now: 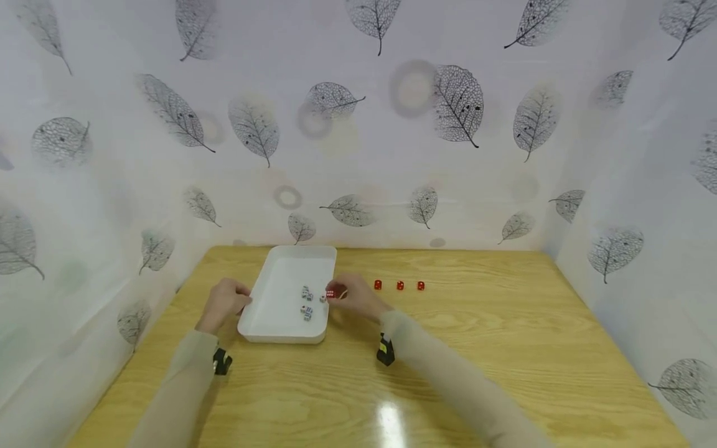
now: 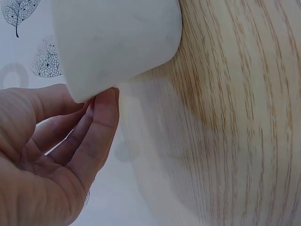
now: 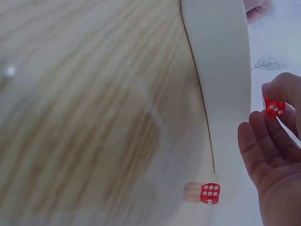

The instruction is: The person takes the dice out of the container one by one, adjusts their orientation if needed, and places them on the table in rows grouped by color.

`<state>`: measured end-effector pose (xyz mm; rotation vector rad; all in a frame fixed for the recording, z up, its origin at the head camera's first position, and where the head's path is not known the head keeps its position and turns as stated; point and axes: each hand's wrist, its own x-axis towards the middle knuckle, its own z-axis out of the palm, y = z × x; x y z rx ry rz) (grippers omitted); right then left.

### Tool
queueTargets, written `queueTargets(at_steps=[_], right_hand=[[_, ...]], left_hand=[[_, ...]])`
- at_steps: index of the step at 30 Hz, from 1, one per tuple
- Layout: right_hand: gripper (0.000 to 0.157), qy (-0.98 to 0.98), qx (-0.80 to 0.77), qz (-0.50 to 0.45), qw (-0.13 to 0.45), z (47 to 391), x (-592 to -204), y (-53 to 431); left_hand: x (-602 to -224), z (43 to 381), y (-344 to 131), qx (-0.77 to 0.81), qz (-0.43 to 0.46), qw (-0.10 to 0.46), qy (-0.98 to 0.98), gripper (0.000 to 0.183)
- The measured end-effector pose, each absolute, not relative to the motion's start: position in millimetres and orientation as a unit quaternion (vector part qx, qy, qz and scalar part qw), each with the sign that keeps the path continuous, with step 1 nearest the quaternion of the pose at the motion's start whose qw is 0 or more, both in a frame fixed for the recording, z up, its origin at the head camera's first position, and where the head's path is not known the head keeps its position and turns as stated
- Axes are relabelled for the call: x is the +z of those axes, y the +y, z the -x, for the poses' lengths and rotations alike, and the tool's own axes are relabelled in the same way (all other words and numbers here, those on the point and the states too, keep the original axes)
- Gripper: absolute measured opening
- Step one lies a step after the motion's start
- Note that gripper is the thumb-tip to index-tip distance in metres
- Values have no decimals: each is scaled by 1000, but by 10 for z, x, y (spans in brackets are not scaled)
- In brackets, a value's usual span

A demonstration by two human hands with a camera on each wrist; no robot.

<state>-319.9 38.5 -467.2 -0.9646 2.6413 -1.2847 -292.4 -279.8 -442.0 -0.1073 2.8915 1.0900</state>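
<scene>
A white rectangular tray [image 1: 271,314] lies on the table, left of the middle. At its left side my left hand [image 1: 224,303] pinches the rim between thumb and fingers, which the left wrist view shows at a corner of the tray wall [image 2: 120,42]. My right hand [image 1: 358,298] pinches a red die [image 1: 330,294] with white pips at the tray's right rim. In the right wrist view that die [image 3: 274,108] sits between thumb and fingertips, above the rim. Inside the tray are several white dice [image 1: 307,314] in a loose group.
Three red dice stand in a row right of the tray: a near one [image 1: 378,284], a middle one [image 1: 400,285] and a far-right one [image 1: 421,285]. The wooden table [image 1: 476,336] is enclosed by pale leaf-printed curtains [image 1: 358,155] at the back and sides.
</scene>
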Motion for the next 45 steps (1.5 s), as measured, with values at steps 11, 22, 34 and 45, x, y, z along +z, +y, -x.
queueTargets(at_steps=[11, 22, 34, 45], right_hand=[[22, 872, -395, 287, 31, 2977, -4675, 671], [22, 898, -367, 237, 57, 2949, -4747, 1130], [17, 910, -360, 197, 56, 2957, -4750, 1576], [20, 912, -366, 177, 62, 2997, -4708, 1987]], left_hand=[[-4409, 2904, -2853, 347, 34, 28, 937, 26], [-4405, 2922, -2815, 342, 36, 31, 938, 24], [-4410, 2928, -2775, 343, 35, 30, 938, 23], [-4405, 2946, -2777, 336, 33, 33, 941, 24]])
